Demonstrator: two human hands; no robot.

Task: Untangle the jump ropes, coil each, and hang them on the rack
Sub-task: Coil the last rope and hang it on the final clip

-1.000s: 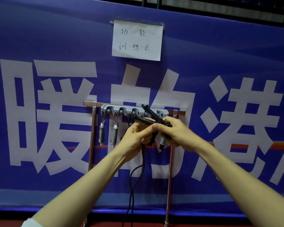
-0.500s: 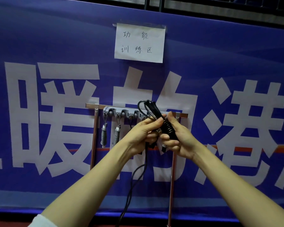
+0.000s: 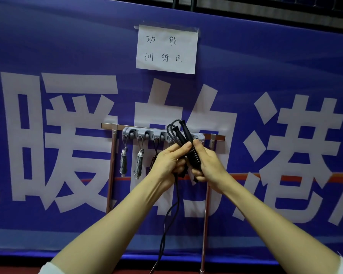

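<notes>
left hand raised before rack, fingers pinching jump rope handles | right hand alongside, fingers curled round same handles

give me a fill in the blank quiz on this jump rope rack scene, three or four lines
1. The left hand and right hand together grip ribbed jump rope handles coloured ____.
2. From the grey plastic hook rack, ____ grey ribbed handles hang at its left end.
3. The thin black cord hangs ____ from the hands.
4. The white handwritten paper sign is taped to a ____ banner.

Missing words: black; two; down; blue
</notes>
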